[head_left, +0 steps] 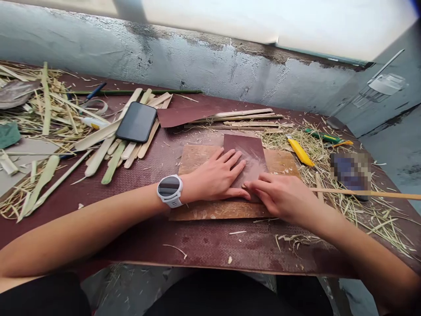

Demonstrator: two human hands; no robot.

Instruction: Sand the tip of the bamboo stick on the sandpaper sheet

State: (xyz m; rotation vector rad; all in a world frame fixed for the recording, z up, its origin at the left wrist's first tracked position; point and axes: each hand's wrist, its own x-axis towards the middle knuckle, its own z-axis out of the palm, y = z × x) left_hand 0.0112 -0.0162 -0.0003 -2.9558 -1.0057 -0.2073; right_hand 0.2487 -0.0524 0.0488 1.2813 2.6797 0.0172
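My left hand (217, 175) lies flat with fingers spread on a dark brown sheet of sandpaper (248, 147), which is dusted pale in the middle. Under the sheet is a thin wooden board (200, 213). The fingers of my right hand (283, 195) are closed round a long thin bamboo strip (391, 194). Its tip pokes out at the fingertips, against the sandpaper by my left thumb. The strip's other end runs out past the right edge of the view; my hand hides the part between.
A black phone (136, 122) rests on flat bamboo pieces (107, 151). Behind the board lie another brown sheet (180, 115) and thin strips (243, 115). At right, a yellow cutter (301, 150) and a green-handled tool (324, 136) lie among shavings (355, 210). A wall (197, 66) bounds the table's back.
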